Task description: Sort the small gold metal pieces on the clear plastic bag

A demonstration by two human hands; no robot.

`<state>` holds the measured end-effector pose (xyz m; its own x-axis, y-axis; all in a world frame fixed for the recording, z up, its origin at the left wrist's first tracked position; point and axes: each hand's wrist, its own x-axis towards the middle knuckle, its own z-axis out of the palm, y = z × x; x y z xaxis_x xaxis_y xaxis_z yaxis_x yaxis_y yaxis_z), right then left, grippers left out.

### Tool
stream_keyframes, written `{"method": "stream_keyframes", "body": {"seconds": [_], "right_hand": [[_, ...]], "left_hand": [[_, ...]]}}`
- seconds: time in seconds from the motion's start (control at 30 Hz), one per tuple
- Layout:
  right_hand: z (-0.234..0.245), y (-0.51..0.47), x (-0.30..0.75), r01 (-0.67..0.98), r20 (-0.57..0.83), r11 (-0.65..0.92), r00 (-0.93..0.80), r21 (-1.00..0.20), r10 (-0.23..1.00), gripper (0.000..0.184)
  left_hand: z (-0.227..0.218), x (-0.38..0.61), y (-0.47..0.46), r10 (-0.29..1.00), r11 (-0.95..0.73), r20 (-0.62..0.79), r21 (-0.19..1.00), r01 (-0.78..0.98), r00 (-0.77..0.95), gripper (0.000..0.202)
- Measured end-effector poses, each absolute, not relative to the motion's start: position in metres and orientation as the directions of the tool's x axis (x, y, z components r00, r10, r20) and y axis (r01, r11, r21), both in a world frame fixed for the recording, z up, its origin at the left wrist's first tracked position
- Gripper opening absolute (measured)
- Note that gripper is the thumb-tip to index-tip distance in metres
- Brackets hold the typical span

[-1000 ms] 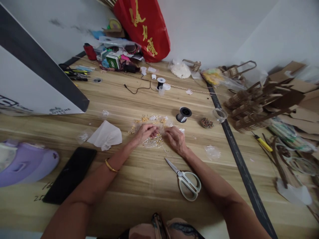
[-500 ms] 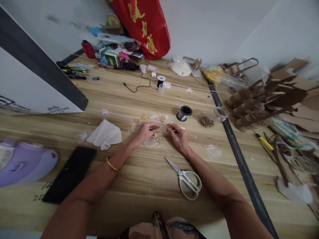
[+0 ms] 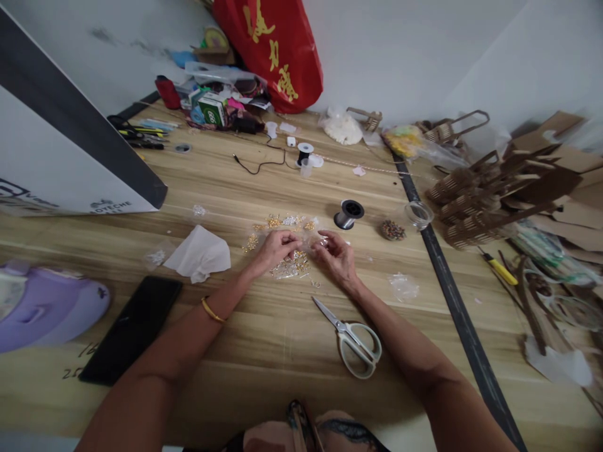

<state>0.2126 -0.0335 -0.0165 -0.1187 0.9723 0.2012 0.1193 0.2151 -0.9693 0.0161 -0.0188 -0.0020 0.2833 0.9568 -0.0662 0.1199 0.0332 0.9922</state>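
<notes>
Over the middle of the wooden table, my left hand (image 3: 279, 248) is closed in a pinch at the left edge of a small clear plastic bag (image 3: 309, 239). Opposite it, my right hand (image 3: 337, 256) grips the bag's right side with curled fingers; something small and shiny shows by its fingertips, too small to name. Below and around the hands lie gold and silver jewellery findings (image 3: 298, 263), some on clear plastic. More gold pieces (image 3: 274, 221) sit in little heaps just behind. Scissors (image 3: 355, 345) with pale handles lie in front of my right hand, blades pointing away from me.
A spool of wire (image 3: 348, 215) and a bunch of coloured beads (image 3: 392, 230) stand behind my right hand. A white cloth (image 3: 200, 254) and a black tablet-like slab (image 3: 132, 329) lie left. Small woven baskets (image 3: 471, 207) crowd the right side; a white box (image 3: 70, 157) stands left.
My right hand's fingers have shifted and lifted slightly on the bag, showing more of the shiny bit. My left hand has barely moved. The things on the table stay where they were.
</notes>
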Motion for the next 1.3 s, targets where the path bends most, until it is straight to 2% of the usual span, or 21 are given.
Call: {"method": "stream_keyframes", "body": {"seconds": [0.13,0.3,0.53,0.67,0.93,1.3], "right_hand": [[-0.0208,-0.0315,0.2139,0.153,0.188,0.202,-0.102,-0.967,0.977,0.041],[-0.0209,-0.0314,0.2133,0.126,0.194,0.207,-0.107,-0.970,0.975,0.037],[-0.0144,-0.0343,0.2104,0.046,0.152,0.159,-0.127,-0.986,0.980,0.046],[-0.0130,-0.0345,0.2103,0.053,0.148,0.157,-0.146,-0.986,0.978,0.035],[-0.0161,-0.0322,0.2137,0.133,0.179,0.198,-0.141,-0.971,0.974,0.025],[-0.0159,-0.0330,0.2118,0.088,0.171,0.183,-0.129,-0.979,0.977,0.026]], "left_hand": [[-0.0054,0.0174,-0.0180,0.961,0.072,-0.080,0.997,0.040,0.267,0.023],[-0.0046,0.0194,-0.0186,0.955,0.104,-0.109,0.994,0.032,0.276,0.023],[-0.0060,0.0181,-0.0189,0.960,0.086,-0.089,0.996,0.024,0.266,0.021],[-0.0086,0.0184,-0.0172,0.966,0.067,-0.070,0.998,0.022,0.250,0.019],[-0.0073,0.0171,-0.0163,0.982,-0.100,0.059,0.969,0.225,0.180,0.017],[-0.0083,0.0178,-0.0149,0.975,-0.215,0.176,0.908,0.359,0.137,0.014]]}}
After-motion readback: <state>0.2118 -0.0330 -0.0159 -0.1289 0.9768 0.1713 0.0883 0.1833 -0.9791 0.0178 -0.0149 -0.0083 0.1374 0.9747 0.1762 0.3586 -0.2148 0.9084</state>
